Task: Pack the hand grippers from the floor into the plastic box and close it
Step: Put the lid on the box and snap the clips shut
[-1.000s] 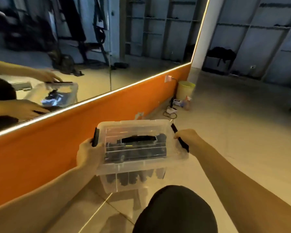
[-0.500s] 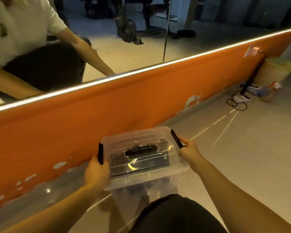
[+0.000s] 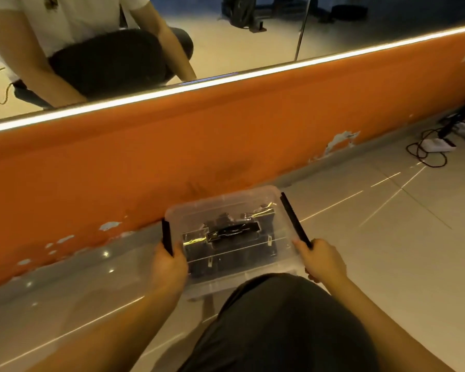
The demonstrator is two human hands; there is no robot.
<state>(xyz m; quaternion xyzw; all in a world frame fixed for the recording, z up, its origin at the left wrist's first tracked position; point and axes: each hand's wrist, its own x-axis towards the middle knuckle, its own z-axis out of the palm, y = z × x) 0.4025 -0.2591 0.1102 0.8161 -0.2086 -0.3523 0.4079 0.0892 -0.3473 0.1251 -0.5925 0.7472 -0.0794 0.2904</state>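
And down it comes! A second ago the plastic box (image 3: 227, 204) was held up high and away from the orange wall (image 3: 226, 130); now it has dropped low and sits just in front of the foot of that wall, over the floor (image 3: 387, 251). Whether its base is touching the tiles yet cannot be told, as the person's knee (image 3: 279, 331) covers the near edge. With the lid already on, it looks like the task is nearly done: only the set-down is left, and perhaps a check of the clips.

On the left, the left hand (image 3: 168, 267) has its fingers curled round that end of the box, gripping it right at the left latch (image 3: 167, 237), a black strip along the lid's edge. The box itself is clear plastic, with a lid that lies flat and looks square on the tub. A black carry handle (image 3: 234, 232) lies across the middle of the lid. Beneath it, the hand grippers (image 3: 220, 261) show through as a dark, tightly packed mass. At the right end, the right latch (image 3: 294, 220) runs along the lid's edge, and the right hand (image 3: 324, 260) clasps the box at the latch's near tip. Whether either latch is snapped home cannot be seen.
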